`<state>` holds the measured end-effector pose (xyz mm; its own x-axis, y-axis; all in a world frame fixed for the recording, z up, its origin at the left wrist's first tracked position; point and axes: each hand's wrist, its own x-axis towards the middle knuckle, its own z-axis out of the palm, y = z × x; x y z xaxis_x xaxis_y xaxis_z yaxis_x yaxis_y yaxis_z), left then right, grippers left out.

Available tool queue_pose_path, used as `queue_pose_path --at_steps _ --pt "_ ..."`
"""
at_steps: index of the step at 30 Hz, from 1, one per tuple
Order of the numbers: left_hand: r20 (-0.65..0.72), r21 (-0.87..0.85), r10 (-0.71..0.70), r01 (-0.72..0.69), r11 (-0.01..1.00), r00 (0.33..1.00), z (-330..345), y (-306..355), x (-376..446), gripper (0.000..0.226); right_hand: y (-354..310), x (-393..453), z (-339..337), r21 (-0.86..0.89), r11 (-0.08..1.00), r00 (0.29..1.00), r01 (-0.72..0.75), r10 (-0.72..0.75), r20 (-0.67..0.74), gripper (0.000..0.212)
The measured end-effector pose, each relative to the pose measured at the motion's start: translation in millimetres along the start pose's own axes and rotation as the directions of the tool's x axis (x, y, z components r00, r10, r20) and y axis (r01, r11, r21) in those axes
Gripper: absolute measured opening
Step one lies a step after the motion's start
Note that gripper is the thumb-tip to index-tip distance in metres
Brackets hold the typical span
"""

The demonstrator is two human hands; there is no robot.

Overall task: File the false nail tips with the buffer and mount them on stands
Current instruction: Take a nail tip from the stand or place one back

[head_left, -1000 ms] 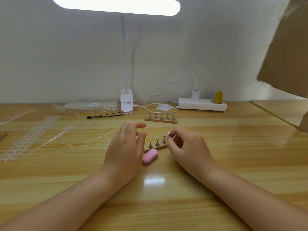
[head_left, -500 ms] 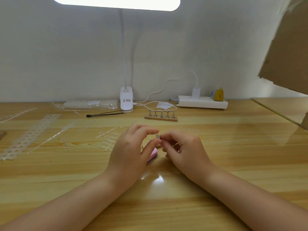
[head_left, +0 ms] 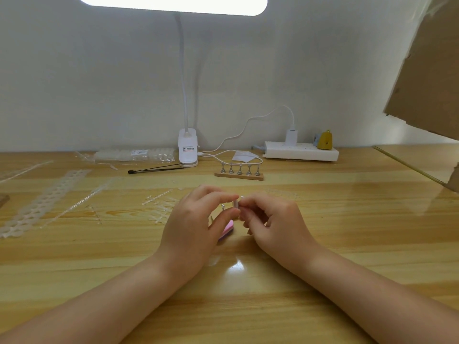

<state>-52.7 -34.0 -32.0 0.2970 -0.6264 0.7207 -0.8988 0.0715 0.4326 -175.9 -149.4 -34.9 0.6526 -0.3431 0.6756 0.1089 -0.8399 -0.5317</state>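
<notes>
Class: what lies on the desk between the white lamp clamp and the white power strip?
Head view: a looped white cable and a white paper scrap between clamp and strip.

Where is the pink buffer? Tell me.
In the head view the buffer lies on the table at centre, between and just below the left hand and right hand, partly hidden by the left thumb.

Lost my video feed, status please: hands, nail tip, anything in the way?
Left hand and right hand both pinch nail tip. Pink buffer lies beneath, partly hidden. Nothing blocking.
</notes>
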Motion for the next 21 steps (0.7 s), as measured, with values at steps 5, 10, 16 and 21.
queue_pose_path --at_steps 5,10,16,21 --pt "0.082 -0.116 -0.081 0.09 0.989 0.993 -4.5 0.2 2.2 0.028 0.4 -0.5 -2.6 -0.019 0.999 0.999 0.031 -0.031 0.009 0.011" --pt "0.086 -0.136 -0.096 0.107 0.985 0.992 -4.4 1.9 2.3 0.026 1.7 -1.0 -2.9 -0.002 1.0 1.0 0.026 -0.026 -0.005 0.01" --pt "0.055 -0.143 -0.157 0.163 0.976 0.986 -1.9 3.1 -0.2 0.032 0.9 1.2 -1.1 0.07 0.996 0.997 -0.061 0.064 -0.049 0.006" --pt "0.067 -0.2 -0.215 0.224 0.954 0.974 -2.9 3.9 1.7 0.027 -0.3 2.0 -1.9 -0.029 0.999 0.999 0.023 -0.024 -0.039 0.002"
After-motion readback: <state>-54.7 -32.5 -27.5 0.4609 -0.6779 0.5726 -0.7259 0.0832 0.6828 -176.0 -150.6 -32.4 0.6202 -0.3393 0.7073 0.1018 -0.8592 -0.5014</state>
